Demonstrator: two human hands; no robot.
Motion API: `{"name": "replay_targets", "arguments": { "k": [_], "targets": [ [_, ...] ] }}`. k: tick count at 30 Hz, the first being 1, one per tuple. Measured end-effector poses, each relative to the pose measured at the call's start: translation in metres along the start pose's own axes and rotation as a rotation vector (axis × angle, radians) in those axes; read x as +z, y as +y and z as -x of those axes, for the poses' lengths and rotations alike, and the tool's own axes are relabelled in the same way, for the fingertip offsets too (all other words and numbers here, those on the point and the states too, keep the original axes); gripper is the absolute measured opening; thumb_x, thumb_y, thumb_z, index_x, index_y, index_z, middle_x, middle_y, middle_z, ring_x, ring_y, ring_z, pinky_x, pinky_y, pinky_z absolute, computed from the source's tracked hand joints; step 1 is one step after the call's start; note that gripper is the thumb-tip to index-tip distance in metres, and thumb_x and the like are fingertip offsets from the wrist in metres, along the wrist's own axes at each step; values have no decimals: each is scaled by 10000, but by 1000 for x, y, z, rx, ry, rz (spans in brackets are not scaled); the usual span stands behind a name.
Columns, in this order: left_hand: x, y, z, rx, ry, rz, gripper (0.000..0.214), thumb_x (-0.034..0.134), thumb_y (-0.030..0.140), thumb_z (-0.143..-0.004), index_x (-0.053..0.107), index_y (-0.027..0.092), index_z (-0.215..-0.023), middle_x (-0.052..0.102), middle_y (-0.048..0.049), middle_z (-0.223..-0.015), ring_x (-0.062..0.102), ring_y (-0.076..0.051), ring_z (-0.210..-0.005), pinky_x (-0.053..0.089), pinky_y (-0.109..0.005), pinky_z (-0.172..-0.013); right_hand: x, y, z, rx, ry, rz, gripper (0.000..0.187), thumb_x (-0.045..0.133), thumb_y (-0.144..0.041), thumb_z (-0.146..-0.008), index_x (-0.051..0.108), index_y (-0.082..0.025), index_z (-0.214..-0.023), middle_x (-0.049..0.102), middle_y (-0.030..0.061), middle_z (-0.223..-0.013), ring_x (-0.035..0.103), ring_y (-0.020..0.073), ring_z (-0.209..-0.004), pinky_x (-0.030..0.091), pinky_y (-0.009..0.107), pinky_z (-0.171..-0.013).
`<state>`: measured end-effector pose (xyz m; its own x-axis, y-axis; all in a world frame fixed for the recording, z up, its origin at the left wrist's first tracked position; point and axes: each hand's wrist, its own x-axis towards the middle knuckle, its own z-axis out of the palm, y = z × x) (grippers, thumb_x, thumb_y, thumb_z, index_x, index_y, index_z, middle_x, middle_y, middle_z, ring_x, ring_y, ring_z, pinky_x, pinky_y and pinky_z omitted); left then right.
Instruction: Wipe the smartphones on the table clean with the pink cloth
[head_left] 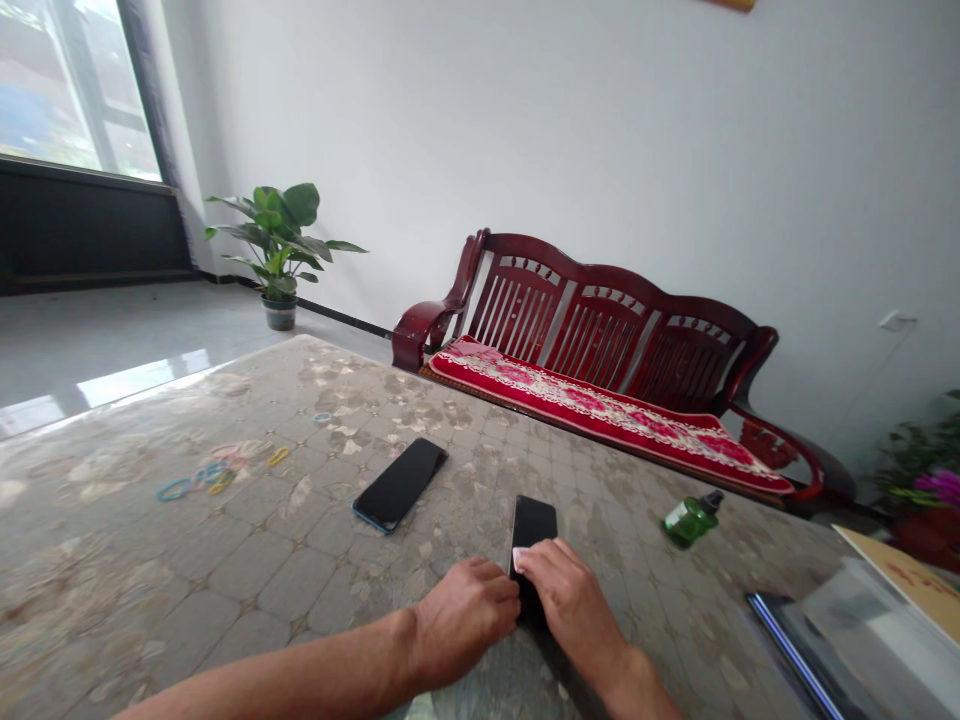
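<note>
A black smartphone lies on the patterned tablecloth in front of me, its lower part mostly covered by my hands. My left hand is closed at the phone's left edge, its fingertips hidden. My right hand is over the screen with bent fingers pressed together. A small white piece, like a wipe, shows under its fingertips. A second black smartphone with a bluish edge lies screen up, farther left and apart from both hands.
Coloured rubber bands lie on the left of the table. On the right stand a green spray bottle and a stack of folders and papers. Behind the table are a red wooden bench and a potted plant.
</note>
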<state>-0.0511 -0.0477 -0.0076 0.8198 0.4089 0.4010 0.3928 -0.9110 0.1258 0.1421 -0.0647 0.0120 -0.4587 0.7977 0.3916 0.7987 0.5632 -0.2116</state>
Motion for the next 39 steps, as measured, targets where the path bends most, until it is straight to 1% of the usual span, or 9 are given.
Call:
{"name": "replay_targets", "arguments": {
  "k": [2,5,11,19,23,26,29,35,39],
  "targets": [
    [-1,0,0,4,5,0,190,585,205,-938,565,182,-750,638,2,-809,585,-164,-758,425,-318,-658,-3,-3,8,-18,-5,-25,224,445,-129,-968,634,-242,-1008,658,26,-911,601,180,-859,507,302,-753],
    [-1,0,0,3,15,9,197,571,190,-940,561,182,-744,635,-4,-809,582,-162,-753,420,-322,-654,-2,3,5,-3,30,-15,247,423,-135,-972,638,-241,-1030,671,40,-921,617,186,-866,523,323,-779],
    [-1,0,1,3,0,14,202,542,177,-951,554,184,-750,628,-15,-804,583,-162,-747,421,-309,-660,3,17,-12,76,112,21,250,457,-89,-936,662,-230,-917,690,34,-870,640,176,-815,538,321,-781],
    [1,-1,1,12,-23,36,153,558,163,-937,556,178,-785,630,-17,-826,583,-173,-767,433,-299,-685,-8,4,16,21,55,-34,283,443,-91,-947,659,-240,-1051,689,43,-947,633,180,-880,538,316,-772],
    [-1,0,0,4,-21,27,174,538,161,-947,562,180,-775,623,-19,-822,582,-168,-762,441,-300,-688,-3,17,2,84,124,34,234,509,-88,-927,686,-239,-951,693,25,-881,639,169,-821,528,297,-758],
    [-2,0,0,1,-31,31,164,549,173,-947,562,183,-784,631,-13,-836,589,-167,-774,443,-298,-695,-1,25,-11,116,156,59,253,497,-90,-939,691,-234,-865,687,26,-853,629,162,-759,518,296,-732],
    [-2,0,0,-8,-29,24,164,564,183,-945,560,184,-781,640,-8,-836,595,-168,-778,440,-297,-697,-4,23,-8,119,115,17,254,476,-108,-954,685,-229,-876,680,27,-849,624,166,-778,515,298,-733],
    [-1,1,0,-4,-11,21,132,573,168,-931,570,183,-800,645,-4,-838,600,-174,-776,438,-303,-697,-17,-3,26,38,-28,-64,260,437,-115,-967,661,-237,-1016,670,33,-918,607,179,-858,512,307,-765],
    [-1,1,1,-1,-5,35,157,540,170,-947,564,181,-793,636,-11,-824,594,-173,-766,434,-302,-691,-14,0,25,17,-5,-57,266,428,-109,-967,650,-233,-1044,676,40,-954,612,181,-887,517,311,-795]
  ]
}}
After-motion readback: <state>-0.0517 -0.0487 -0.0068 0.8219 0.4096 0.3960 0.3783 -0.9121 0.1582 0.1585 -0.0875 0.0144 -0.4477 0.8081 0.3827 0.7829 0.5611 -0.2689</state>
